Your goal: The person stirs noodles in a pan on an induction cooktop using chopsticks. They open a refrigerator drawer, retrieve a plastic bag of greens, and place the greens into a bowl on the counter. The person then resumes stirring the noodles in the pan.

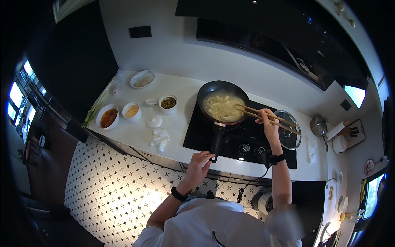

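Observation:
A dark frying pan sits on the black cooktop, filled with cloudy liquid and pale, wide noodle-like strips. My left hand has its fingers at the end of the black pan handle, which points toward me. In my right hand is a pair of long wooden chopsticks. Their tips reach into the pan at its right side, among the strips. A glass lid with a metal rim lies right of the pan, partly behind my right hand and the chopsticks.
White bowls hold a reddish-brown food, a pale paste and chopped green-red bits. Nearby are a small white lid, crumpled tissue and green onions. A metal pot stands right; a range hood overhangs.

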`<state>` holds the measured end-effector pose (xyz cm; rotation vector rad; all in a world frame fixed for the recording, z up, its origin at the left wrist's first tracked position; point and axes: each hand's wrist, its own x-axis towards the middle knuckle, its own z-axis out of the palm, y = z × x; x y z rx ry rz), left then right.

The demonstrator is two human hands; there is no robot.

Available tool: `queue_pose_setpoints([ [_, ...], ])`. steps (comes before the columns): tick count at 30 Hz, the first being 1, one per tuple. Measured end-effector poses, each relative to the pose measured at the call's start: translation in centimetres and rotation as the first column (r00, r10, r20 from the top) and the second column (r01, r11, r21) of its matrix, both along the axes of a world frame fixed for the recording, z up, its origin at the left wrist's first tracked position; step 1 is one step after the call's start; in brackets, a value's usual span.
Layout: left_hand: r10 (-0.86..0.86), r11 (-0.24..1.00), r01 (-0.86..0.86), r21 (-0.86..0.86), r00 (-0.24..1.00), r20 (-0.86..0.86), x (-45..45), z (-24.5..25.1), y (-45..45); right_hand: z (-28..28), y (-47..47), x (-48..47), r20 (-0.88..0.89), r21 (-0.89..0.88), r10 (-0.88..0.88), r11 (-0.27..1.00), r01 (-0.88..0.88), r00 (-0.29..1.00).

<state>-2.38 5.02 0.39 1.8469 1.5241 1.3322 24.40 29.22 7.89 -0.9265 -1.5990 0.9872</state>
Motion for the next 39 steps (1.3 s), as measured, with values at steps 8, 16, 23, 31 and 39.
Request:
queue_pose_setpoints([
  [8, -0.010, 1.000, 0.010, -0.018, 1.000, 0.000, 0.0, 0.0, -0.1, -2.4, 1.9, -3.8, -0.032, -0.001, 0.026, 1.000, -0.026, 0.999],
  [16, -0.020, 1.000, 0.020, -0.021, 1.000, 0.011, -0.1, -0.2, -0.1, -1.9, 0.3, -10.2, -0.090, 0.003, 0.099, 0.995, -0.099, 0.991],
  [23, -0.033, 0.997, 0.036, -0.073, 0.998, 0.044, -0.2, -0.2, -0.1, -2.1, 0.2, -11.9, -0.093, 0.091, 0.216, 0.974, -0.208, 0.972],
  [31, -0.029, 0.994, 0.036, -0.101, 0.997, 0.070, -0.4, -0.2, 0.0, -2.4, 3.9, -7.2, -0.114, 0.003, 0.052, 0.999, -0.052, 0.992],
  [39, -0.035, 0.993, 0.047, -0.106, 0.993, 0.116, -0.4, 0.2, -0.1, -0.5, 2.9, -1.9, -0.066, -0.024, -0.077, 0.997, 0.075, 0.995],
])
